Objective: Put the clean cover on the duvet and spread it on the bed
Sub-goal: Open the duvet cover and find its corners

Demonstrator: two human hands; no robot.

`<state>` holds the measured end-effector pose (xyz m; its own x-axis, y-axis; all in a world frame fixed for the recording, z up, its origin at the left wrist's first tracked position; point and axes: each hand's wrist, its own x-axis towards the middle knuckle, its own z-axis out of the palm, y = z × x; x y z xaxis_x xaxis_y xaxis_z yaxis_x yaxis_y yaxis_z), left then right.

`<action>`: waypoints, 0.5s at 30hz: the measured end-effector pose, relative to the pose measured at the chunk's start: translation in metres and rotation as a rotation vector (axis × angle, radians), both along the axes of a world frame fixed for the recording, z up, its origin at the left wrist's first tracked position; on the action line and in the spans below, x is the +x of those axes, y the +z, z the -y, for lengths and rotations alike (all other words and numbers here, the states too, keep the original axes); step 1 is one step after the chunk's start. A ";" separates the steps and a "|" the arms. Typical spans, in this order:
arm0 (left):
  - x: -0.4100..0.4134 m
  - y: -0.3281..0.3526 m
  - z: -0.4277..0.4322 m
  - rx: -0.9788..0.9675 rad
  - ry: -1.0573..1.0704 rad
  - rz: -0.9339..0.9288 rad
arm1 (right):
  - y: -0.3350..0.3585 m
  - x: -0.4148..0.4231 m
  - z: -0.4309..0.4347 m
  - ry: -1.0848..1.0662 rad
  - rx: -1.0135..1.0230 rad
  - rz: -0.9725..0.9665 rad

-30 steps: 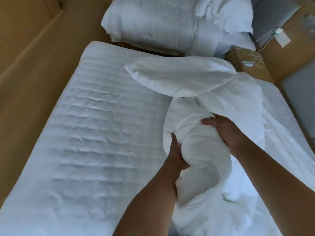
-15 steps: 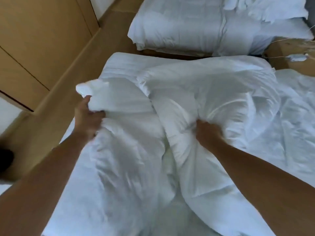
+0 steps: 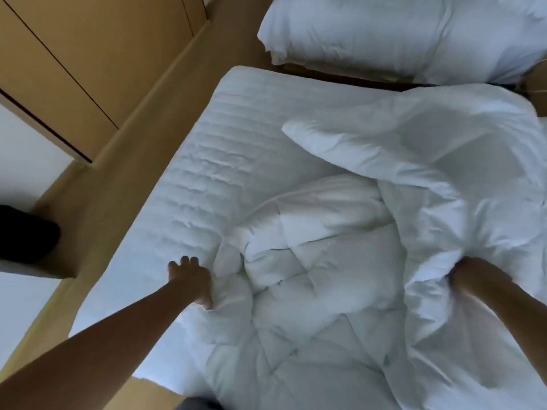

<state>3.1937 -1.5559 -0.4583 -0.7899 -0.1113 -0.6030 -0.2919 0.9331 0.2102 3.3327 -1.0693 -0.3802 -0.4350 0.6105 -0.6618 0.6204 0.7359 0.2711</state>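
Compared with half a second earlier: raised duvet corner dropped, bedding settled lower. Left hand lowered to 8 o'clock, fingers spread and nearly straight, touching the rumpled edge of the quilted duvet without enclosing it. Duvet heaped at centre on the mattress pad. Right hand at 4 o'clock, buried to the wrist in folds of the duvet cover; fingers hidden, so clenched or released cannot be told. Cover billowed from 1 to 4 o'clock.
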 end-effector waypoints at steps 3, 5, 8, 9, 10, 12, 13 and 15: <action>-0.085 -0.002 -0.031 0.255 0.052 -0.058 | 0.005 -0.035 0.018 0.111 -0.098 0.048; -0.123 -0.017 -0.046 0.470 0.267 -0.111 | 0.017 -0.071 0.016 0.104 0.022 0.085; -0.172 -0.060 -0.056 0.812 0.641 0.178 | 0.021 -0.157 0.034 0.274 0.359 -0.367; -0.178 -0.078 -0.064 0.815 0.592 0.247 | 0.010 -0.186 0.043 0.352 0.415 -0.605; -0.178 -0.098 -0.077 0.737 0.396 0.287 | -0.008 -0.213 0.059 0.398 0.406 -0.762; -0.157 -0.138 -0.111 0.408 -0.245 0.337 | -0.059 -0.251 0.097 0.296 0.219 -0.614; -0.141 -0.150 -0.129 0.252 -0.507 0.328 | -0.090 -0.260 0.108 0.226 0.156 -0.450; -0.124 -0.162 -0.159 0.224 -0.680 0.203 | -0.149 -0.260 0.121 0.160 0.114 -0.267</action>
<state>3.0697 -1.3968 -0.6205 -0.5109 0.5055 -0.6953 0.2814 0.8626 0.4204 3.0725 -1.1901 -0.5290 -0.6801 0.5843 -0.4428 0.5596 0.8039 0.2013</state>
